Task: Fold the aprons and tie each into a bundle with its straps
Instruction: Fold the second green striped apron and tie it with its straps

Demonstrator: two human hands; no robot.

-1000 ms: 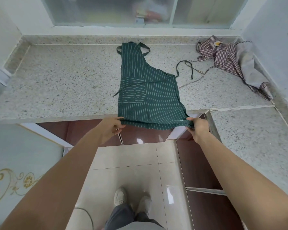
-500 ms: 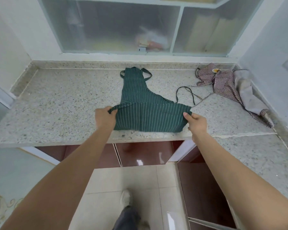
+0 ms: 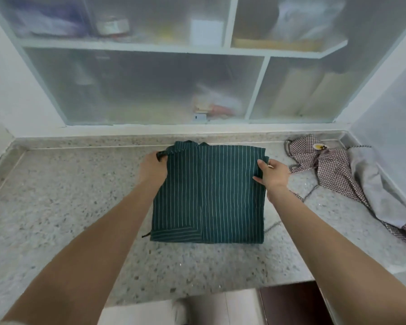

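Green apron (image 3: 209, 195) now folded over

The folded apron (image 3: 209, 195) lies mid-counter (image 3: 68, 207), the crumpled apron (image 3: 333, 170) to its right.

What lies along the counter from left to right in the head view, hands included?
Left hand → green apron → right hand → checked apron → grey cloth.

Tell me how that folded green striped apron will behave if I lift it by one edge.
The green apron is thin layered cloth, so it would likely droop and unfold. It looks light. On the speckled counter it would probably bunch rather than slide if pushed.
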